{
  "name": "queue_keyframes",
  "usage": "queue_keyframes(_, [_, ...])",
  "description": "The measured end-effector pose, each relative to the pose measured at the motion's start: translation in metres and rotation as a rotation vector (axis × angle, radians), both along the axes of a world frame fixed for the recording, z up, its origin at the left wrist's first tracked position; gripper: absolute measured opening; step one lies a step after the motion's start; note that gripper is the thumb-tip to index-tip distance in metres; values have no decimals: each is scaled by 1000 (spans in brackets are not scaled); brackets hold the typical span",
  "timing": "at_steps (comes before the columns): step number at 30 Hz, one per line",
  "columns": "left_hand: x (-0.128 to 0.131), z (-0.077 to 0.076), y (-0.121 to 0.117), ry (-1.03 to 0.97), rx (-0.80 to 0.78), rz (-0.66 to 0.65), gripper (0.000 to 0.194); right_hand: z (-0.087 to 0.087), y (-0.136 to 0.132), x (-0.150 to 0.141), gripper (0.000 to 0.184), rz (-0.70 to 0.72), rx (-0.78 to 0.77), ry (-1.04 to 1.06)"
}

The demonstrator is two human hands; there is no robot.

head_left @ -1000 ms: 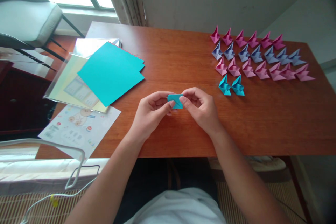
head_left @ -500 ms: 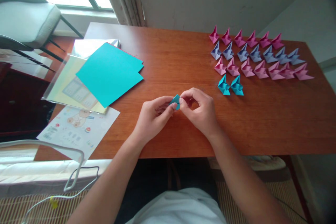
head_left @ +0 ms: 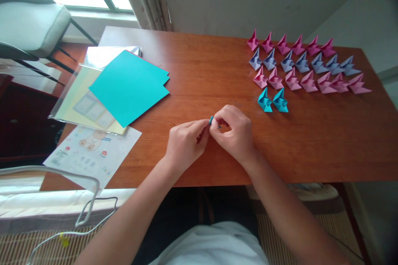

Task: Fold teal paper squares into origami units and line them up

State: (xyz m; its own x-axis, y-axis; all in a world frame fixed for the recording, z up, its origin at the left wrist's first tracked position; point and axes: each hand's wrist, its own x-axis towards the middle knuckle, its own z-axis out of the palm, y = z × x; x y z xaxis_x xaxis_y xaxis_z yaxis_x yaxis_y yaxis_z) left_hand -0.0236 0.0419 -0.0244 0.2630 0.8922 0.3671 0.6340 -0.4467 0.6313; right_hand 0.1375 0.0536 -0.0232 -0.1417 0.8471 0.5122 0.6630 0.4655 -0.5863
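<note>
Between my two hands is a small folded piece of turquoise paper (head_left: 211,119), mostly hidden by the fingertips. My left hand (head_left: 187,140) is closed, pinching it from the left with thumb and forefinger. From the right, my right hand (head_left: 235,131) pinches the same piece, its thumb and forefinger closed together. Both hands are above the near middle of the wooden table (head_left: 205,78). Two turquoise origami pieces (head_left: 265,101) stand beyond my right hand, in front of rows of pink origami pieces (head_left: 292,79) and purple ones (head_left: 287,63).
Large turquoise sheets (head_left: 130,87) lie on a clear plastic packet (head_left: 73,95) at the left. A printed sheet with a bear (head_left: 93,153) is nearer. A row of magenta origami (head_left: 283,44) stands at the back right. A chair (head_left: 34,25) is beyond the table.
The turquoise paper has been turned so less of it shows. My left hand has rolled over, its back now facing up more, and the fingertips have come closer together.
</note>
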Motion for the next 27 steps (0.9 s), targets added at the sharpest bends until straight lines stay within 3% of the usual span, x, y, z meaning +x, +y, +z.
queue_keyframes(3, [3, 0, -1, -5, 32, 14, 18, -3, -2, -2, 22, -37, 69, -61])
queue_keyframes(11, [3, 5, 4, -482, -319, 146, 13, -1, -3, -4, 8, -10, 43, 42])
queue_keyframes(15, [2, 5, 7, -653, -438, 143, 17, 0, -4, -4, 6, 56, 40, 102])
queue_keyframes(20, [0, 8, 8, -756, -500, 134, 23, 0, -5, -3, 11, 150, 67, 140])
queue_keyframes(27, [-3, 13, 8, -787, -561, 118, 28, 1, -6, -2, 15, 112, 80, 143])
